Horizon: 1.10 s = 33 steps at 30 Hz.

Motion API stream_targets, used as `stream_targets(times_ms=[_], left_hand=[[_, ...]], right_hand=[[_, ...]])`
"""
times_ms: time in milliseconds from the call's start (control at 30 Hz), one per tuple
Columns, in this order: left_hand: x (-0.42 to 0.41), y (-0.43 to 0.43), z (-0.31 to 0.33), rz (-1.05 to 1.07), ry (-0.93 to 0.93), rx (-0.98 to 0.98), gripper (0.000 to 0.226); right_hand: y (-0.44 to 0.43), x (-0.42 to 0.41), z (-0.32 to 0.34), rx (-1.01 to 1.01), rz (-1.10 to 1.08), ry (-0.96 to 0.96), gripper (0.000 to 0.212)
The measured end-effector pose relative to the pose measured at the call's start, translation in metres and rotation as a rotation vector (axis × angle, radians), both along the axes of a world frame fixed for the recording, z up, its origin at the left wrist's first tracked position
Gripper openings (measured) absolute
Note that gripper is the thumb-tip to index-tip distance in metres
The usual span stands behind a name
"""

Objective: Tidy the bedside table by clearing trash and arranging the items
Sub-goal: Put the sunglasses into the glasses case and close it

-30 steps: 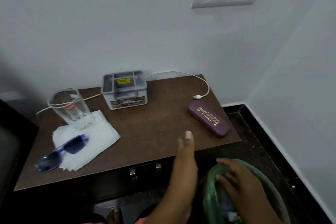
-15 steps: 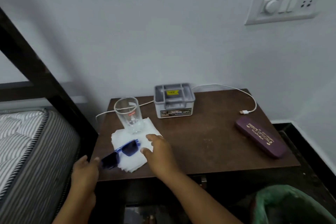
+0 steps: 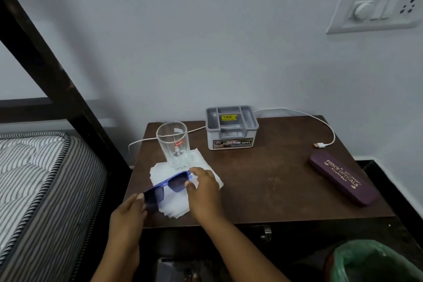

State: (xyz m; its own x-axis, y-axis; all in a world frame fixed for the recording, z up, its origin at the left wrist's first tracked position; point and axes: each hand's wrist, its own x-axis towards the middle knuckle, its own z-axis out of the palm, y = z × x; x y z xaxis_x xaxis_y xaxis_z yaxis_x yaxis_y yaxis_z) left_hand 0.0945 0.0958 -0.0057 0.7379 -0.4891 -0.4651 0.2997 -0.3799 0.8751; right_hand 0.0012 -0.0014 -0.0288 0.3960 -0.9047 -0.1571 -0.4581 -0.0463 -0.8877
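Sunglasses (image 3: 168, 186) are over the napkins (image 3: 177, 207) at the bench's (image 3: 263, 185) 8 o'clock, at 6 o'clock of the glass (image 3: 173, 144). The left hand (image 3: 127, 215) has its grip clamped on one end, and the right hand (image 3: 203, 192) on the other.

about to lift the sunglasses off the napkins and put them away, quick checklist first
1. Grip on the sunglasses: the right hand pinches one end, the left hand holds the other. ok
2. Clearance from the glass: it stands on the napkins right behind the frame; touching or apart, cannot tell
3. Temples folded: hidden. cannot tell
4. Spectacle case ready: it lies shut at the right of the table. not ok
5. Way to the case: bare wood between; the cable plug lies apart from it. ok
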Motion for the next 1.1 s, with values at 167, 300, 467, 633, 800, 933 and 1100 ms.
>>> stream_targets(times_ms=[167,300,467,633,800,933,1100], left_hand=[[-0.025,-0.035,0.009,-0.113,-0.063,-0.057,0.037],[-0.057,-0.073,0.003,-0.269,-0.059,0.057,0.033],[-0.079,-0.091,-0.018,-0.355,-0.124,0.202,0.024],[-0.083,-0.09,-0.023,-0.336,-0.183,0.25,0.027],[-0.087,-0.085,-0.011,-0.352,-0.38,0.165,0.048],[-0.113,-0.093,0.0,-0.5,-0.488,-0.032,0.035],[-0.162,-0.107,0.001,-0.706,-0.557,-0.21,0.033]], right_hand=[[-0.013,-0.05,0.01,-0.02,-0.21,-0.074,0.026],[-0.027,-0.091,0.002,-0.022,-0.4,0.039,0.025],[-0.031,-0.109,-0.015,0.017,-0.43,0.146,0.028],[-0.033,-0.112,-0.017,-0.023,-0.446,0.127,0.028],[-0.061,-0.172,-0.004,-0.43,-0.591,0.283,0.04],[-0.095,-0.242,-0.01,-0.522,-0.503,0.758,0.071],[-0.117,-0.273,-0.016,-0.428,-0.286,0.751,0.066]])
